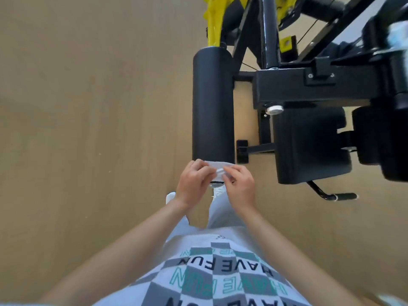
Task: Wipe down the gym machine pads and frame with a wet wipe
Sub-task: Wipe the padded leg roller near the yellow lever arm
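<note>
A small white wet wipe (pixel 217 167) is pinched between my left hand (pixel 193 182) and my right hand (pixel 239 184), both held close together just below the near end of a black roller pad (pixel 212 104). The wipe's top edge overlaps the roller pad's end in view; contact cannot be told. The roller pad stands lengthwise at the middle. To its right is the black machine frame (pixel 309 87) and a black seat pad (pixel 309 146).
Yellow frame parts (pixel 213 18) rise at the top behind the roller pad. A black lever with a grip (pixel 335 195) sticks out below the seat pad. A blurred white pack (pixel 397 36) sits at the upper right. Tan floor (pixel 88 107) spreads to the left.
</note>
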`<control>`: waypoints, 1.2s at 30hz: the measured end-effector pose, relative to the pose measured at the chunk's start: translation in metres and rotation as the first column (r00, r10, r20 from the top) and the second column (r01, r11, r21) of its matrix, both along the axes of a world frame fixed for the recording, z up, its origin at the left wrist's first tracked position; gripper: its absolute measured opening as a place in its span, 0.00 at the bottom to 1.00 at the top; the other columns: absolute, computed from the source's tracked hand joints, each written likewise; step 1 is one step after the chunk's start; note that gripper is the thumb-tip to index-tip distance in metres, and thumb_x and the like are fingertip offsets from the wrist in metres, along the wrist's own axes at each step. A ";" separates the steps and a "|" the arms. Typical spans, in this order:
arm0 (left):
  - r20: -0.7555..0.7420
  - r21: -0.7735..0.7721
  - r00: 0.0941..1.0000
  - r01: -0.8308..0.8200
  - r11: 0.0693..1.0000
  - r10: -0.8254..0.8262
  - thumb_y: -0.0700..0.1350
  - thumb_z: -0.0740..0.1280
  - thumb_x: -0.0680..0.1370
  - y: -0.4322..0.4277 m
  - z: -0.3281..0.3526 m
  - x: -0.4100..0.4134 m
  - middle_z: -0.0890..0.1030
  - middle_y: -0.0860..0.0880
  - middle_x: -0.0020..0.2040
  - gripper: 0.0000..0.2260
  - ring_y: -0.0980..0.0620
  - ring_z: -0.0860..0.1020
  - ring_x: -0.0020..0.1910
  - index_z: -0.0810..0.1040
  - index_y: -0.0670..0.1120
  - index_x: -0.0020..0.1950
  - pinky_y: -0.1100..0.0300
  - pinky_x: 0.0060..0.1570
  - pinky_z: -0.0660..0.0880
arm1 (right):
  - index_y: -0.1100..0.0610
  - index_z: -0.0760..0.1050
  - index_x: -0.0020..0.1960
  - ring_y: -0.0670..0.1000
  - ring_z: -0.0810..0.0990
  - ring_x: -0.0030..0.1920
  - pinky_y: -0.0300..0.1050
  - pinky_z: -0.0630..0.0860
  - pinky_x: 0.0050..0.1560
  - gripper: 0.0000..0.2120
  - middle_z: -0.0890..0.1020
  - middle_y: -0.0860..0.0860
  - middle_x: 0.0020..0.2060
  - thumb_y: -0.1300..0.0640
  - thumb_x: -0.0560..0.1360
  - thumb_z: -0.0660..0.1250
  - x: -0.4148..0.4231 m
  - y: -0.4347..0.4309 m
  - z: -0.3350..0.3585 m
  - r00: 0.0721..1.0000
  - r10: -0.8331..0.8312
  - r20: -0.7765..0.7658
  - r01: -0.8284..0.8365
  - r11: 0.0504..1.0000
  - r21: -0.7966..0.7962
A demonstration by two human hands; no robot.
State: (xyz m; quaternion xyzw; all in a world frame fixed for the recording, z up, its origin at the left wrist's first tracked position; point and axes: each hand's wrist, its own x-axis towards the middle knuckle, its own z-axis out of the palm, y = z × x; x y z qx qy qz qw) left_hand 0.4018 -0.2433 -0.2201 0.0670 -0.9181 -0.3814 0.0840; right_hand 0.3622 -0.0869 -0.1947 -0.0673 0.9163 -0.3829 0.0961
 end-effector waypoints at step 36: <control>0.096 0.006 0.894 0.439 0.898 -0.438 0.42 0.72 0.79 -0.193 0.000 -0.333 0.81 0.50 0.44 0.01 0.50 0.77 0.42 0.83 0.47 0.47 0.62 0.44 0.70 | 0.62 0.85 0.47 0.54 0.78 0.46 0.41 0.69 0.46 0.03 0.80 0.56 0.44 0.64 0.75 0.73 -0.275 -0.172 0.002 0.961 -0.218 -0.170 0.247 0.954 0.173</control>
